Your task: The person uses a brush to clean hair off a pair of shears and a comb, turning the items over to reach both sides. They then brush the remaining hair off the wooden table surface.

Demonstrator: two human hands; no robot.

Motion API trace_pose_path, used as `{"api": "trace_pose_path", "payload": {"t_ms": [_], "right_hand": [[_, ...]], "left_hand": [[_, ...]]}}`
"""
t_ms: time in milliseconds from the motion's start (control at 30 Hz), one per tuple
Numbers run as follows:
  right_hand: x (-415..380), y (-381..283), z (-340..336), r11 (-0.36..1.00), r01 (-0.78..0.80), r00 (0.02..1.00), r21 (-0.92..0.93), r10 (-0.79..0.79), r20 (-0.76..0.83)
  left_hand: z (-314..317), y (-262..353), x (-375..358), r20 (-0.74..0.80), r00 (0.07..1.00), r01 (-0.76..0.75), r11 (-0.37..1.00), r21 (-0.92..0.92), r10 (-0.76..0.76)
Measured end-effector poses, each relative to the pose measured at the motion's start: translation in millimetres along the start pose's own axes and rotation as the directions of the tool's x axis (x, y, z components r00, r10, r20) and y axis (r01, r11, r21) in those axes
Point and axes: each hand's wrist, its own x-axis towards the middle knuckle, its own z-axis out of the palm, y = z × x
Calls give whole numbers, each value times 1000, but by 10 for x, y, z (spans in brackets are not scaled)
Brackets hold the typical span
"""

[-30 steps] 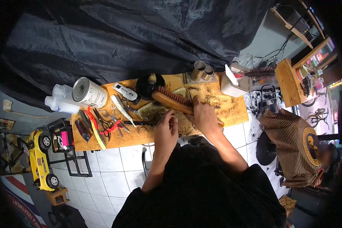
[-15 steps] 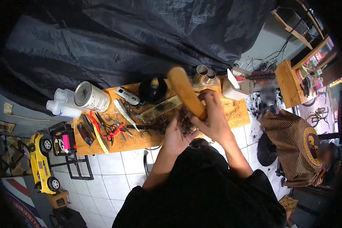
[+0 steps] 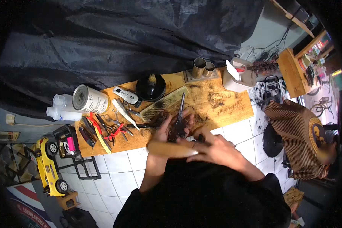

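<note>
Scissors (image 3: 180,114) lie across my left hand (image 3: 164,131), blades pointing up and away, its fingers curled round their handles. My right hand (image 3: 218,150) grips a brush with a long wooden back (image 3: 171,149), held level in front of my left wrist and blurred by motion. Just beyond the hands, a wide comb (image 3: 164,103) rests on the wooden table (image 3: 231,108), with dark hair clippings scattered to its right. The bristles of the brush cannot be made out.
On the table stand a black bowl (image 3: 151,87), a hair clipper (image 3: 126,95), a large can (image 3: 89,99), metal cups (image 3: 198,68) and a white container (image 3: 239,78). Several scissors and razors (image 3: 98,136) lie left. A caped person (image 3: 298,133) is at right.
The wooden brush has swung down from above the table to in front of my left wrist. The scissors now show plainly in my left hand. The view has shifted slightly.
</note>
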Motion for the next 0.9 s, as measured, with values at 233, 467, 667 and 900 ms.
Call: {"api": "trace_pose_path", "payload": {"t_ms": [233,467,667,900], "right_hand": [[83,424,-118,926,-375,855,-41,328,-400],[-41,210,-33,991,10,981,136,17,-193],[79,501,-58,923,-344,837,171,384,-390],[-6,225,-89,986,135,938,96,-96,-333]], "left_hand": [[178,-42,-178,-210,974,-15,954,301,81],[46,-76,-155,-203,972,-62,968,244,113],[175,-35,-254,-199,979,-5,978,210,47],[158,-58,-161,-295,950,-73,990,118,105]]}}
